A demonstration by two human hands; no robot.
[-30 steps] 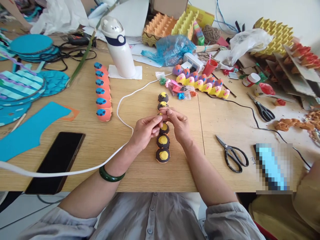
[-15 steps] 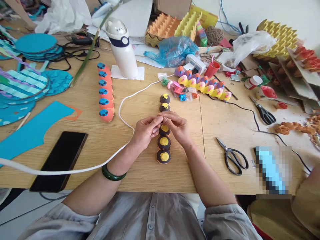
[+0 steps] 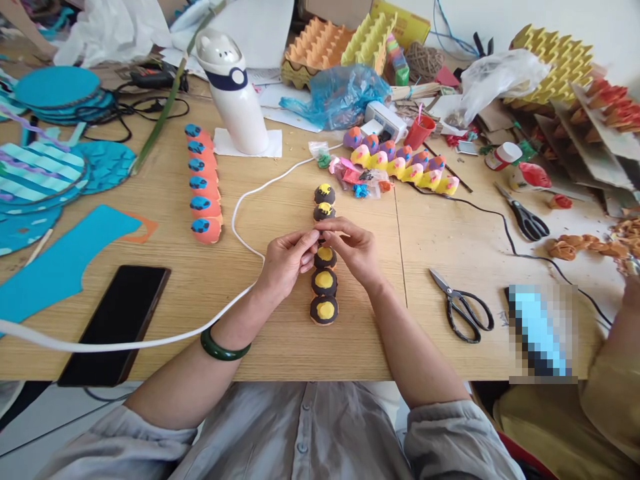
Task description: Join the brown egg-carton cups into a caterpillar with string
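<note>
My left hand and my right hand meet fingertip to fingertip above a row of dark cups topped with yellow discs. Both are pinched around something too small to make out, perhaps a dark bit. The two far cups carry black marks on their yellow tops; the nearer ones have plain yellow. My hands hide the cup in the middle of the row. To the left stands a coral row with blue tops. Beyond my right hand are a yellow and pink row and bags of coloured clay.
A white cable curves left of my hands. A black phone lies front left, scissors on the right. A white bottle stands behind. Another person's arm shows at the right edge.
The view has shifted slightly, moving the table's things a little to the left. My fingertips have parted slightly, and my right fingers are a bit more spread. The other person's arm now shows at right.
</note>
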